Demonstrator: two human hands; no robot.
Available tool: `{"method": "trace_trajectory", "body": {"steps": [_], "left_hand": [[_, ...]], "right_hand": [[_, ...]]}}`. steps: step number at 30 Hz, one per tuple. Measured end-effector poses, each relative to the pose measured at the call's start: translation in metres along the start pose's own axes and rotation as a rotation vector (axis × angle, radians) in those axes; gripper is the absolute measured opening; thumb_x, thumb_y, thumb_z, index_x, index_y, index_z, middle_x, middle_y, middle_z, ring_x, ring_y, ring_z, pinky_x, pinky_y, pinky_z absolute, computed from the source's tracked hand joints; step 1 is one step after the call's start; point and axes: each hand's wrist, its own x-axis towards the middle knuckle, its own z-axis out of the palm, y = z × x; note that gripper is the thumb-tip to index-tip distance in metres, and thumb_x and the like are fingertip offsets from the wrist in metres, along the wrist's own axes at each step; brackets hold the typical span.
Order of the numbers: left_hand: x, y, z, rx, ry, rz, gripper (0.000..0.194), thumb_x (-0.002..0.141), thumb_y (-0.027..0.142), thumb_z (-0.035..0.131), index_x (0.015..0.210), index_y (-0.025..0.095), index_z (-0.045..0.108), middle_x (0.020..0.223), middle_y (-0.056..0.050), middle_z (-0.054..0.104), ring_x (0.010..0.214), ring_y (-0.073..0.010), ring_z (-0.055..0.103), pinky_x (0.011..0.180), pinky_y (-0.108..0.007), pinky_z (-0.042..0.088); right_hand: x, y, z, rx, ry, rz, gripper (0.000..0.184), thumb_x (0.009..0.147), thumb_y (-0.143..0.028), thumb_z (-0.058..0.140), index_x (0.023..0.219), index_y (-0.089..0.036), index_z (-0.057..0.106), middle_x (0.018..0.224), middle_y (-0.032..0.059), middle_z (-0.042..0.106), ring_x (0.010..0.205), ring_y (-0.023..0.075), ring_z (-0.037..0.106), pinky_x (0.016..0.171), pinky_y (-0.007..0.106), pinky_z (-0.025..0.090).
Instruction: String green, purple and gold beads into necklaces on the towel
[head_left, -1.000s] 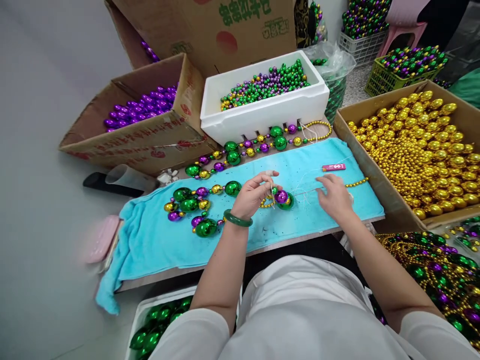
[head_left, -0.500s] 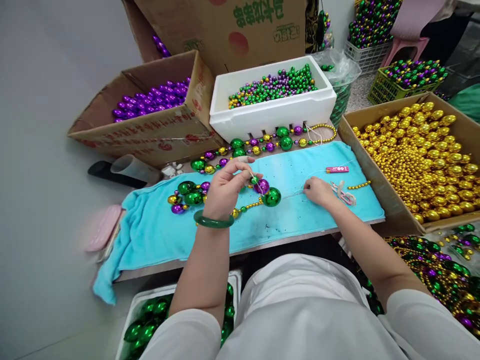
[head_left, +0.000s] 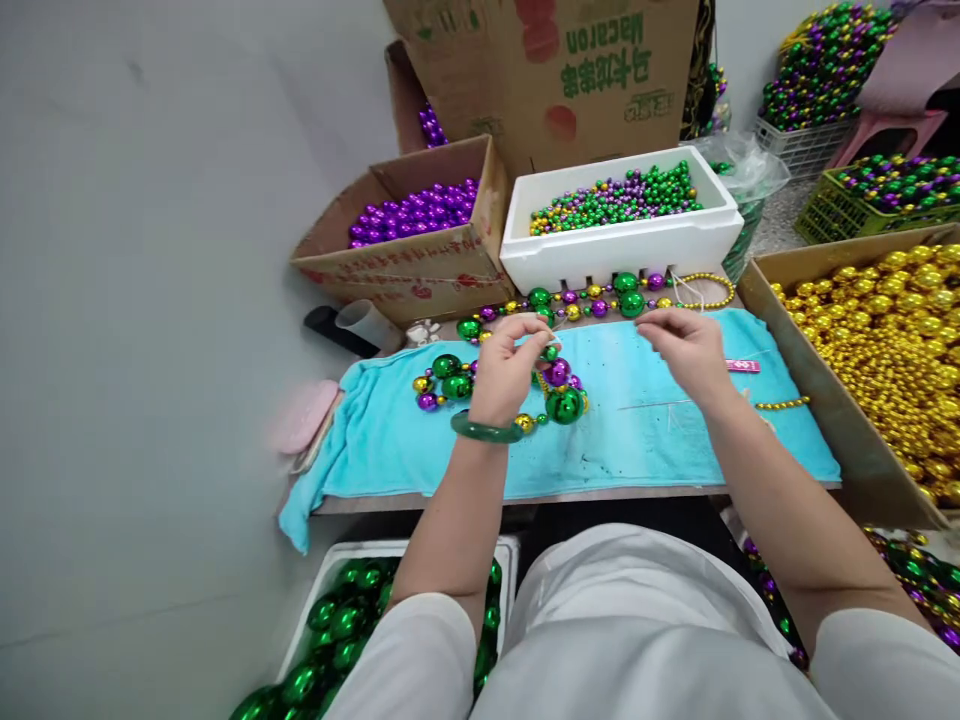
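Observation:
My left hand, with a green bangle at the wrist, pinches the white string of a bead necklace. Below its fingertips hang a purple bead and a large green bead. More of the strand, with green, purple and gold beads, lies on the turquoise towel to the left. Raised over the towel, my right hand has its fingertips pressed together; whatever they may hold is too small to make out. A thin needle-like line lies on the towel between the hands.
Behind the towel lies a finished-looking bead strand. A white foam box of small beads and a carton of purple beads stand at the back. Gold beads fill a carton at right. A pink packet lies near my right wrist.
My right hand has lifted from the towel and moved up, away from me. The large green bead now hangs closer below my left hand. The view has turned left.

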Motion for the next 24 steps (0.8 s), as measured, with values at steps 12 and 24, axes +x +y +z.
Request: {"method": "trace_trajectory", "body": {"steps": [12, 24], "left_hand": [[-0.006, -0.016, 0.005, -0.102, 0.047, -0.15, 0.017, 0.07, 0.032, 0.066, 0.074, 0.015, 0.066, 0.119, -0.007, 0.056, 0.075, -0.0116, 0.059, 0.049, -0.019, 0.051], [0.001, -0.029, -0.019, -0.208, 0.093, -0.281, 0.012, 0.073, 0.025, 0.066, 0.077, 0.014, 0.063, 0.071, 0.0, 0.064, 0.052, -0.0076, 0.062, 0.043, -0.015, 0.036]], "right_hand": [[-0.003, -0.017, 0.092, 0.478, -0.399, 0.267, 0.021, 0.059, -0.033, 0.076, 0.071, -0.017, 0.069, 0.065, -0.0013, 0.063, 0.06, 0.0105, 0.05, 0.058, 0.026, 0.041], [-0.006, 0.0, 0.076, 0.679, -0.365, 0.452, 0.032, 0.057, -0.038, 0.081, 0.069, -0.019, 0.059, 0.058, -0.0025, 0.061, 0.06, 0.0141, 0.062, 0.064, 0.031, 0.052]]}}
